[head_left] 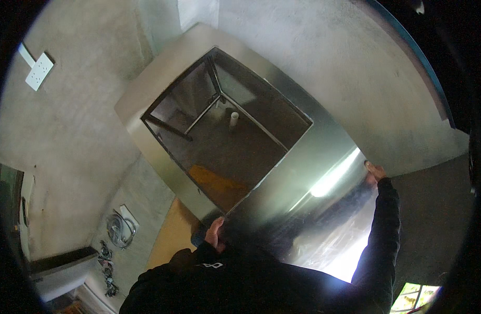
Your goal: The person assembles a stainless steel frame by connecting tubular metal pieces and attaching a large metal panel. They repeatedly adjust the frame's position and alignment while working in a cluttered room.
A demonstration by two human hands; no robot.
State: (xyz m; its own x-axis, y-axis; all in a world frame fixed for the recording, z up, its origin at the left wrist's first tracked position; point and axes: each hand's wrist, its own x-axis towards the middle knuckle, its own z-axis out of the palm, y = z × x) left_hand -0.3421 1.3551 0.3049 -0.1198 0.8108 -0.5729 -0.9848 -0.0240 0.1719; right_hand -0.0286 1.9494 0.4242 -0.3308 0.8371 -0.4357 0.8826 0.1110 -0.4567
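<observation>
In front of me is a large stainless steel countertop [282, 193] with a rectangular opening cut through it. Its brushed surface reflects bright light at the right. My left hand [215, 234] is closed on the metal beside the opening's nearest corner; some of its fingers are hidden. At the far right edge my right hand [375, 171] grips the sheet, thumb on top and the other fingers out of sight. Through the opening a metal frame [253, 121] and a short white pipe [233, 119] standing up from the dark floor show below.
Bare plastered walls [324, 47] rise behind the countertop and at the left. A white socket plate [39, 71] is fixed to the left wall. On the floor at the left lie a coiled grey hose [119, 230] and dark tangled cords [109, 269], near a tan board [172, 230].
</observation>
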